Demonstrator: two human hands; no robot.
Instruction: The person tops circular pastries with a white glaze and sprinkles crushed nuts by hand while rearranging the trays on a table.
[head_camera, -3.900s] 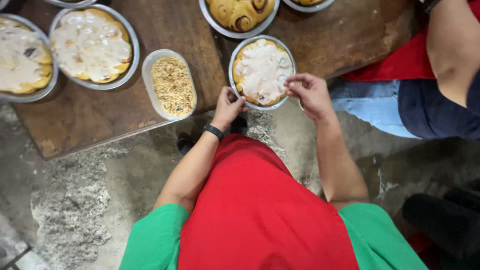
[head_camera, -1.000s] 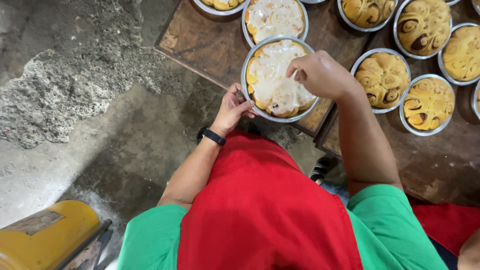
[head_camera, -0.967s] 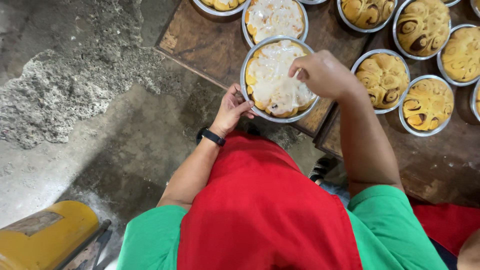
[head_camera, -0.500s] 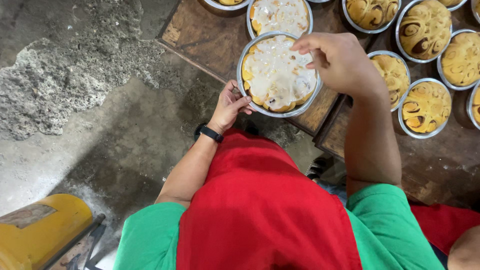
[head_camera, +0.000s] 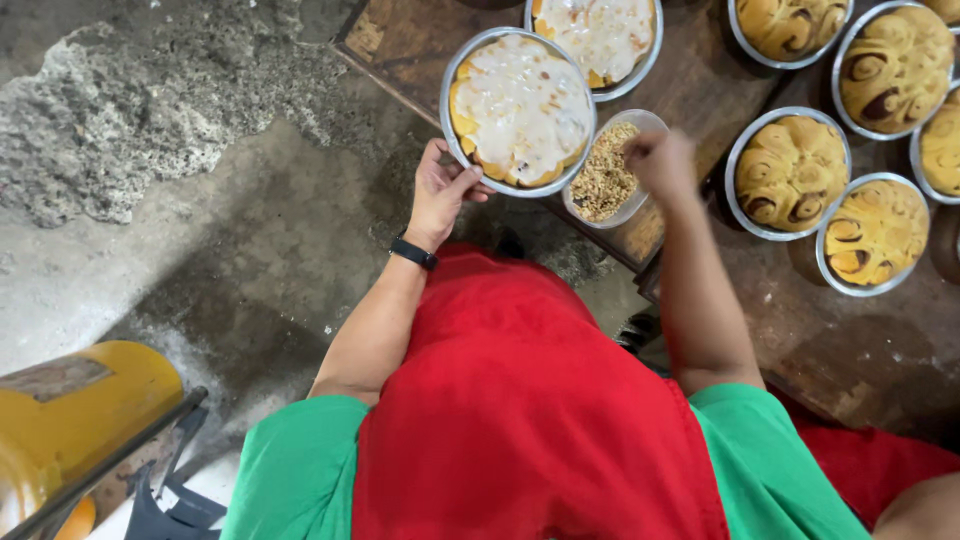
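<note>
My left hand (head_camera: 441, 192) grips the near rim of a round foil pan of iced rolls (head_camera: 520, 108) and holds it lifted above the edge of the wooden table (head_camera: 420, 45). White icing covers most of the rolls. My right hand (head_camera: 660, 163) is blurred and closed over a clear tub of chopped nuts (head_camera: 606, 172), beside the pan. I cannot make out what its fingers pinch. A black band sits on my left wrist.
A second iced pan (head_camera: 601, 35) lies behind the held one. Several pans of plain golden swirl rolls (head_camera: 792, 172) stand to the right on the dark wood. Rough concrete floor lies on the left, a yellow machine (head_camera: 80, 420) at lower left. Another person's limb shows at lower right.
My right hand left the top of the iced pan and swung right to the nut tub. The pan shifted left in my left hand, its icing spread wider.
</note>
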